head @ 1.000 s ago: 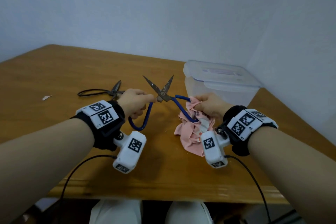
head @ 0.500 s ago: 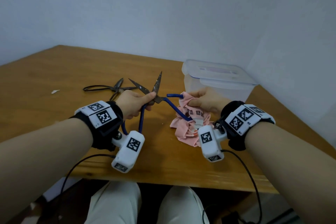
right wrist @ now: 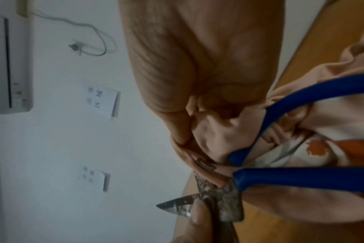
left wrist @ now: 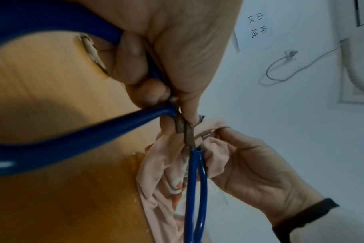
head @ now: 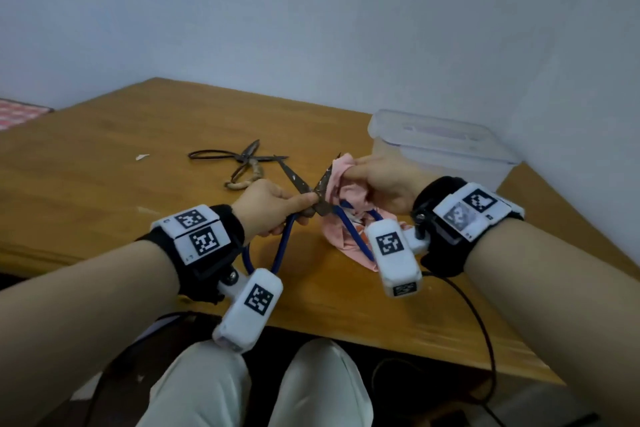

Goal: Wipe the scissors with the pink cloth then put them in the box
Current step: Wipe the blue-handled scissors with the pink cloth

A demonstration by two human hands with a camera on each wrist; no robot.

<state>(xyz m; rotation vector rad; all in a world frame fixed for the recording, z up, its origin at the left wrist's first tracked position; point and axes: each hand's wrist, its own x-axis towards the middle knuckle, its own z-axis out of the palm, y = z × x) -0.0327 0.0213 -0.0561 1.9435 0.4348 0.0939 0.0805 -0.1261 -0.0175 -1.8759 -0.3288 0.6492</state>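
Blue-handled scissors (head: 320, 199) with rusty blades spread apart are held above the wooden table (head: 104, 163). My left hand (head: 273, 206) pinches them at the pivot, also seen in the left wrist view as scissors (left wrist: 183, 129) under my thumb. My right hand (head: 381, 184) grips the pink cloth (head: 341, 180) and presses it against the right blade. The cloth (right wrist: 333, 125) drapes over one blue handle in the right wrist view, and the scissors (right wrist: 222, 202) show their spotted blades. The clear plastic box (head: 440, 152) with its lid on stands at the back right.
A second pair of dark old scissors (head: 242, 163) lies on the table behind my left hand. A small white scrap (head: 142, 157) lies further left. The wall corner closes in behind the box. My knees show below the table's front edge (head: 346, 329).
My right hand lifted the pink cloth from the handle area up onto the right blade. The scissors turned so the blades point up and away, and the view has tilted downward.
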